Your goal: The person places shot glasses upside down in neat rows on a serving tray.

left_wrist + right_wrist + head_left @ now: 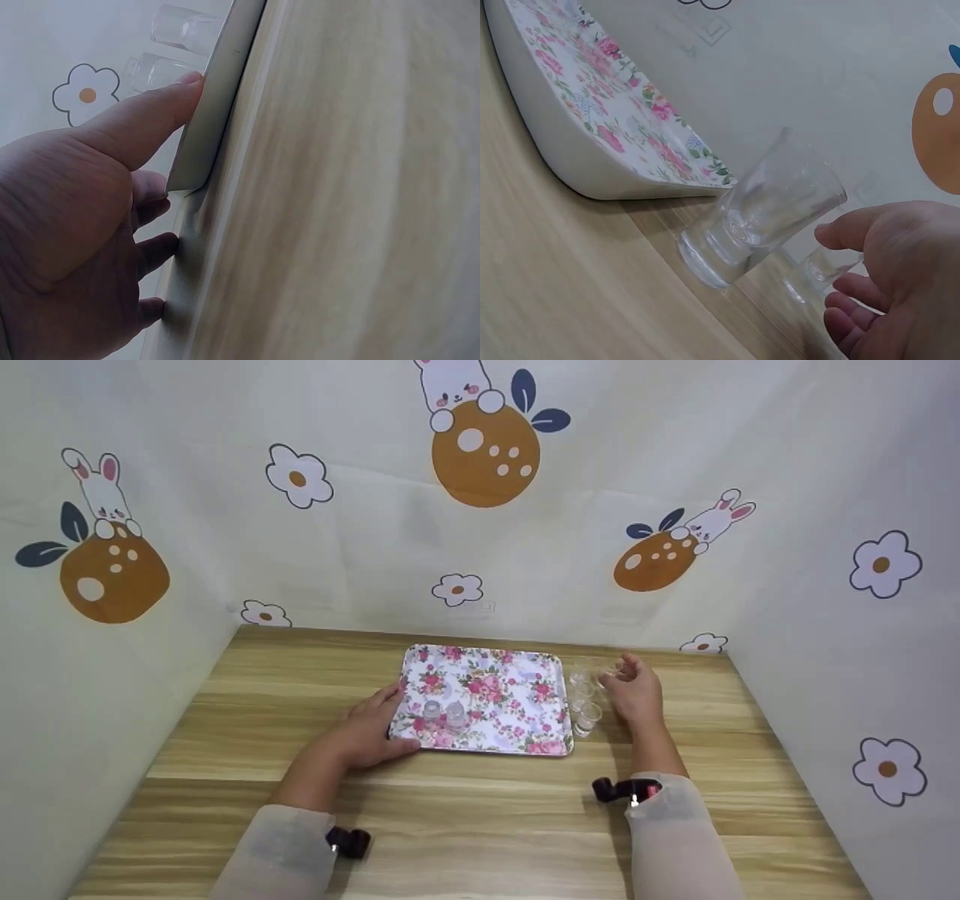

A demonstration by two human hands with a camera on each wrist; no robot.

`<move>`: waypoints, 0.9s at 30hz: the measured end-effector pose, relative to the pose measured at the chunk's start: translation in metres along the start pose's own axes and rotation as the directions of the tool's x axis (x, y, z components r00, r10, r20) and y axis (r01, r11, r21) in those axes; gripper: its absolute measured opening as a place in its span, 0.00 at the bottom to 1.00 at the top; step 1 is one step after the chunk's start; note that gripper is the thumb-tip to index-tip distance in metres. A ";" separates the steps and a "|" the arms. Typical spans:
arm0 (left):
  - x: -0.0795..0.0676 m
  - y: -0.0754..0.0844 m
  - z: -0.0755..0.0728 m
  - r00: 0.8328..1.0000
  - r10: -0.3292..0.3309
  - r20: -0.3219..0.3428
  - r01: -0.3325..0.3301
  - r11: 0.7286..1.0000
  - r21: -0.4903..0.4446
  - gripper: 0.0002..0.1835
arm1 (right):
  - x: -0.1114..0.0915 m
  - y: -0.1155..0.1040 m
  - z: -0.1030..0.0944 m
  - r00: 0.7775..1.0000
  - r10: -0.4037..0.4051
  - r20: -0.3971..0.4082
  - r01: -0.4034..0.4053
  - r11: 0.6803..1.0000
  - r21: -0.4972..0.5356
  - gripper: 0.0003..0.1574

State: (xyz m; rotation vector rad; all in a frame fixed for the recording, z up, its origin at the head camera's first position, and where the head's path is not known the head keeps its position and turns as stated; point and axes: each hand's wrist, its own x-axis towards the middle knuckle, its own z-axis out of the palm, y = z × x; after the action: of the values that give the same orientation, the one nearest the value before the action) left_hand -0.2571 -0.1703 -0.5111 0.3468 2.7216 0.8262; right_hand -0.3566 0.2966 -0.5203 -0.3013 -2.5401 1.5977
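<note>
A white tray [487, 697] with pink flowers lies on the table. My left hand [371, 731] holds its near left corner, thumb on the front edge and fingers along the left side. Two clear shot glasses [455, 715] stand on the tray near that corner and appear upside down. Just right of the tray, several more clear shot glasses stand upright, the nearest glass [587, 720] at the front. My right hand [637, 694] is behind and right of it. In the right wrist view its thumb and curled fingers are about a farther shot glass [810, 274], partly hidden by the hand.
The wood-grain table [487, 825] meets a patterned cloth wall [360, 562] behind the tray, with more cloth at both sides. The front shot glass [761, 210] stands between the tray and my right hand. Both wrists carry small black cameras [349, 842].
</note>
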 end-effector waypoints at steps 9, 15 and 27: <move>0.000 0.002 0.000 1.000 -0.011 0.005 0.011 1.000 0.005 0.59 | -0.001 0.010 0.003 1.000 0.012 0.006 -0.011 0.993 -0.118 0.37; 0.000 0.001 0.000 1.000 0.003 -0.005 -0.003 1.000 0.011 0.59 | -0.002 0.008 0.004 1.000 -0.016 -0.022 0.013 0.993 -0.121 0.32; 0.001 0.001 0.000 1.000 -0.002 -0.001 0.002 1.000 0.018 0.59 | -0.008 -0.022 0.002 0.992 -0.018 -0.127 0.020 1.000 0.013 0.29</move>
State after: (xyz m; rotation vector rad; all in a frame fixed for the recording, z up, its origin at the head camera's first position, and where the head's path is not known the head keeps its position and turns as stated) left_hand -0.2578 -0.1694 -0.5106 0.3474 2.7313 0.8024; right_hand -0.3515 0.2838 -0.5010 -0.3637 -2.4286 1.5371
